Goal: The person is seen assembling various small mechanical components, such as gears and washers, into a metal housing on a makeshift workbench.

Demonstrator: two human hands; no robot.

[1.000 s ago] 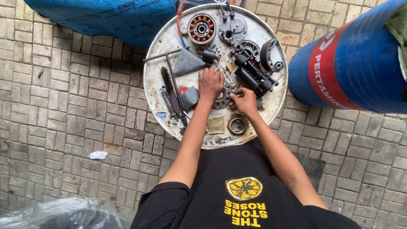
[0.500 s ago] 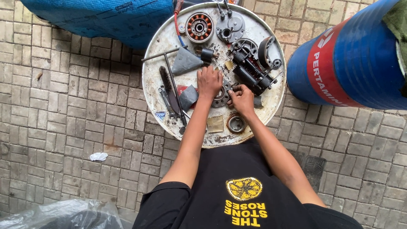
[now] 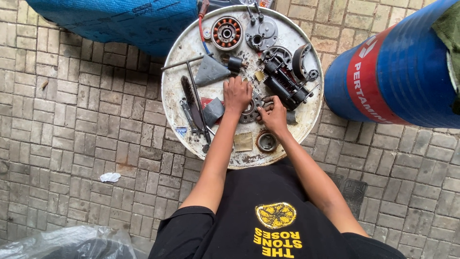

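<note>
Hands together mid-drum-top (image 3: 191,48): left hand (image 3: 237,95) pressing flat on round toothed metal part (image 3: 250,109), right hand (image 3: 274,115) pinching its right edge; part lying flat between both, equally near.

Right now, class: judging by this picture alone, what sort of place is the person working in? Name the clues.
Probably an outdoor repair spot for small engines. Engine parts such as a copper-wound stator lie on an upturned drum top used as a bench, on brick paving, with a blue drum beside it.
</note>
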